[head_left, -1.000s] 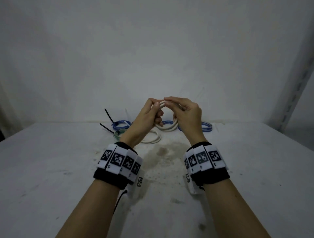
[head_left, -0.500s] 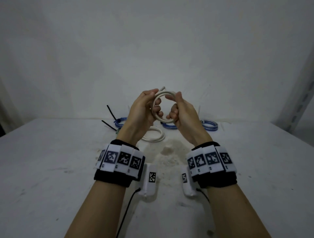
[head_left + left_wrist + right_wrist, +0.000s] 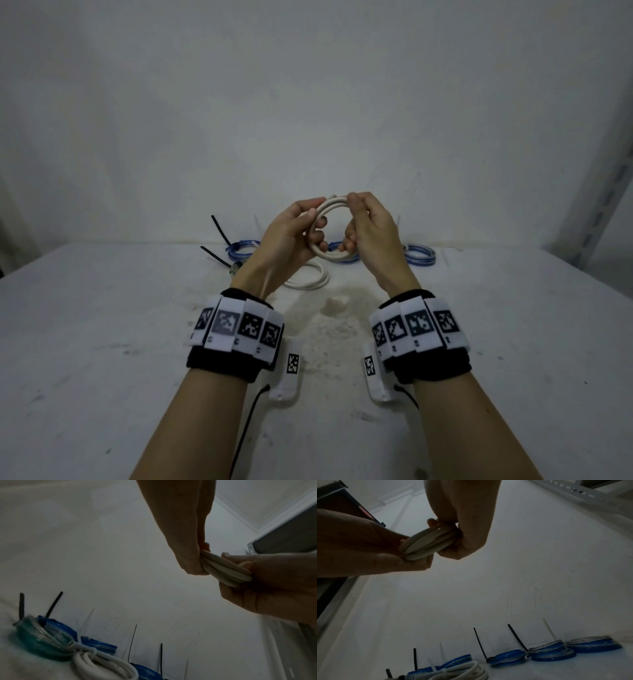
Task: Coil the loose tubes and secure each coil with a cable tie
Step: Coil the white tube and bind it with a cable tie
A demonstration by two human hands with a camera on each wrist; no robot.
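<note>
Both hands are raised above the pale, stained tabletop [image 3: 102, 342] and closed on the same small coil of off-white plastic tube [image 3: 330, 255]. The left hand [image 3: 291, 240] has its fingers curled through the ring, thumb tip pressed on the upper left arc. The right hand [image 3: 371, 229] pinches the top of the ring between thumb and forefinger, its lower fingers hooked round the right side. The coil stands nearly upright between the palms, several turns lying close together, with a short cut end poking up at the top beside the right fingertips.

From the left wrist the turns show edge-on as three or four stacked strands [image 3: 226, 569], squeezed between the right hand [image 3: 187, 534] above and the left hand [image 3: 274, 588] below. The right wrist view gives the same bundle [image 3: 426, 542] from the other side, flattened into a disc.

Only the wrist views show clearly what lies at the back of the table: a row of finished blue tube coils [image 3: 547, 651], each with a black cable tie tail [image 3: 517, 637] or a whitish one standing up, a greenish clear coil [image 3: 42, 639], and a tied white tube coil [image 3: 106, 669]. In the head view these are partly hidden behind the hands, and the white coil [image 3: 313, 277] lies just beneath the left one.
</note>
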